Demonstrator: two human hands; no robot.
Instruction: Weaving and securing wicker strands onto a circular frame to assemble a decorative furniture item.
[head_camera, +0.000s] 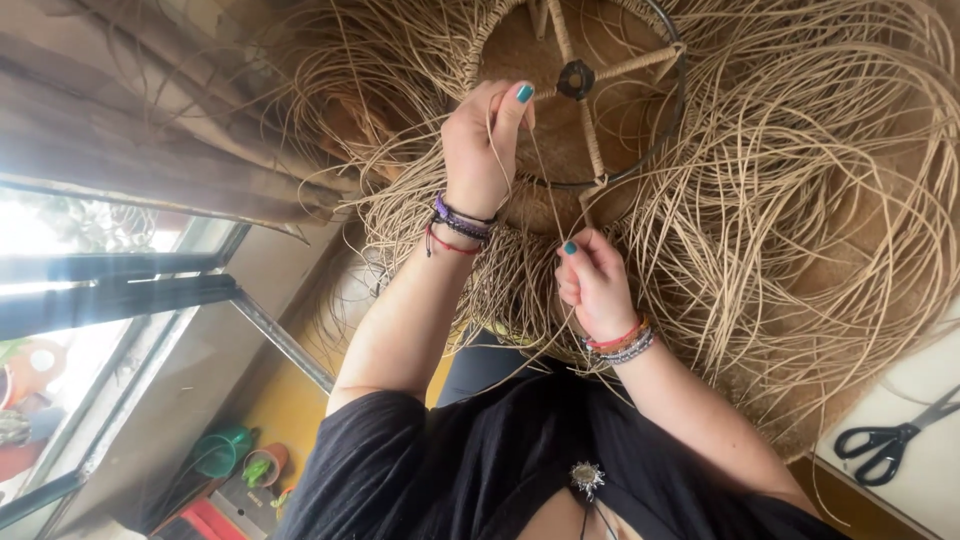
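Note:
A round dark metal frame (668, 120) with wrapped spokes and a small dark hub (576, 78) rests on my lap, partly woven with tan wicker. My left hand (485, 145) presses against the frame's lower left rim and pinches a thin tan strand (540, 185). That strand runs down to my right hand (592, 278), which is closed in a fist around it just below the frame. Both wrists wear several bead and cord bracelets.
Loose tan wicker strands (800, 200) fan out in all directions around the frame. Black scissors (890, 440) lie on a white surface at the lower right. A window (90, 300) and brown curtain (150, 110) are at the left, with coloured pots (225, 450) below.

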